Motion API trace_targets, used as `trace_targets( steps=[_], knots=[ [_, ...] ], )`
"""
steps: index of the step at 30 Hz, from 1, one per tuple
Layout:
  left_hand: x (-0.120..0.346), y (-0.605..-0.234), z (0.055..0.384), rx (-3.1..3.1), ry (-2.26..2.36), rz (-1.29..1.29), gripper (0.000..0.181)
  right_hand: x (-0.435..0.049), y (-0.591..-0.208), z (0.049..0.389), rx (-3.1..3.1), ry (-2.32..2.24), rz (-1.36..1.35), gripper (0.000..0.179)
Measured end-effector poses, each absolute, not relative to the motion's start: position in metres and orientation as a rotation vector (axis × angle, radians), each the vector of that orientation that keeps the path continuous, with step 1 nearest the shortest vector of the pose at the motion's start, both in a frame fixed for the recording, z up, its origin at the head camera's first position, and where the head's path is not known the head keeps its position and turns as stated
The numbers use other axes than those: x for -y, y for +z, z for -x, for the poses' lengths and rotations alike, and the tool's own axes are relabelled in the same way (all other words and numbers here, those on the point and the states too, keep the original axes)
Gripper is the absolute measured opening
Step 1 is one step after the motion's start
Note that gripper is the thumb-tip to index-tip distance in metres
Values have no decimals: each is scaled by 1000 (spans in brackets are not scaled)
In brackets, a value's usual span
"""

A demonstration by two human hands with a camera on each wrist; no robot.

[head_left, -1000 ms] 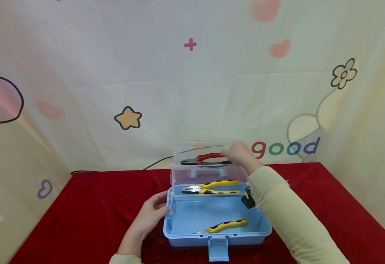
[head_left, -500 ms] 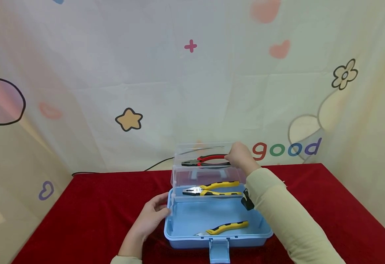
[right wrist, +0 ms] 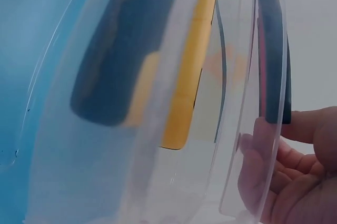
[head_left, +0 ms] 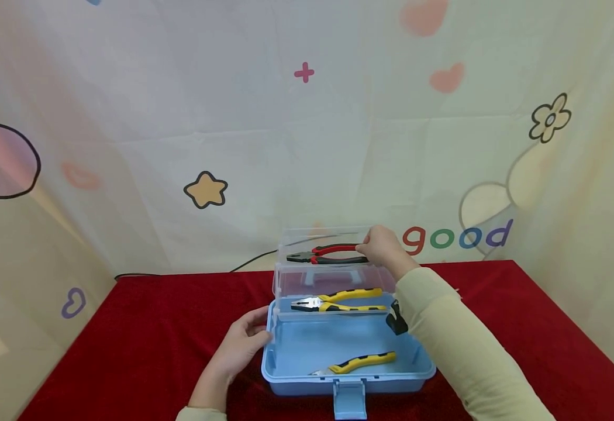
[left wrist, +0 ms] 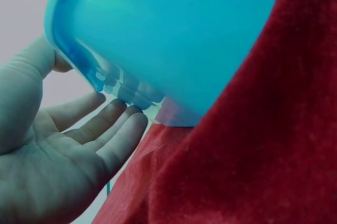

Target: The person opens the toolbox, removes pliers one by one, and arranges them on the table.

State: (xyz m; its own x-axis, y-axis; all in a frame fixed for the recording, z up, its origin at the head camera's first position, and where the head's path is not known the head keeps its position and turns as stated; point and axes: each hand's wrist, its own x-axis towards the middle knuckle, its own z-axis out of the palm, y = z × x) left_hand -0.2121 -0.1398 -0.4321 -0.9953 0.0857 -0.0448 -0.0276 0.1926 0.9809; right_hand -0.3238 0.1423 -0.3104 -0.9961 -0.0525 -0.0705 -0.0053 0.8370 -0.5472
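A blue toolbox (head_left: 317, 345) stands unlidded with two clear trays folded out at its back. My right hand (head_left: 386, 251) pinches the handle end of red-and-black pliers (head_left: 325, 257) at the upper clear tray (head_left: 307, 237). In the right wrist view, my right hand (right wrist: 295, 171) has its thumb and fingers at the dark handle (right wrist: 272, 60). Yellow-and-black pliers (head_left: 349, 293) lie in the lower tray. My left hand (head_left: 238, 342) holds the toolbox's left back corner, thumb over the rim and fingers outside, as the left wrist view also shows.
Another yellow-and-black handled tool (head_left: 362, 362) lies in the toolbox bottom, its metal end partly hidden by the front wall. The blue latch (head_left: 349, 400) hangs down in front. Red cloth (head_left: 170, 327) covers the table, and a printed curtain (head_left: 244, 128) hangs behind.
My right hand has shifted its fingers on the red-and-black pliers' handles. The pliers have moved slightly left and up over the last half second. My left hand has stayed at the corner.
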Motion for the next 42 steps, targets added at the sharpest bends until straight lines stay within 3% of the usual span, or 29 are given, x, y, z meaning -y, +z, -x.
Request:
trace_targets(
  steps=[4, 14, 29, 38, 42],
  knots=[
    [140, -431, 212, -2360, 1938, -60, 55, -145, -311, 324, -2912, -956, 43, 23],
    [140, -431, 213, -2370, 1936, -56, 55, -143, -308, 326, -2841, -1107, -4, 26],
    [142, -433, 213, -2357, 1931, -51, 55, -139, -315, 327, -2741, -981, 291, 69],
    [142, -432, 212, -2352, 1911, -66, 56, -135, -318, 325, -2735, -939, 353, 49],
    [142, -431, 212, -2363, 1905, -60, 56, -133, -316, 323, -2741, -914, 391, 61]
  ],
)
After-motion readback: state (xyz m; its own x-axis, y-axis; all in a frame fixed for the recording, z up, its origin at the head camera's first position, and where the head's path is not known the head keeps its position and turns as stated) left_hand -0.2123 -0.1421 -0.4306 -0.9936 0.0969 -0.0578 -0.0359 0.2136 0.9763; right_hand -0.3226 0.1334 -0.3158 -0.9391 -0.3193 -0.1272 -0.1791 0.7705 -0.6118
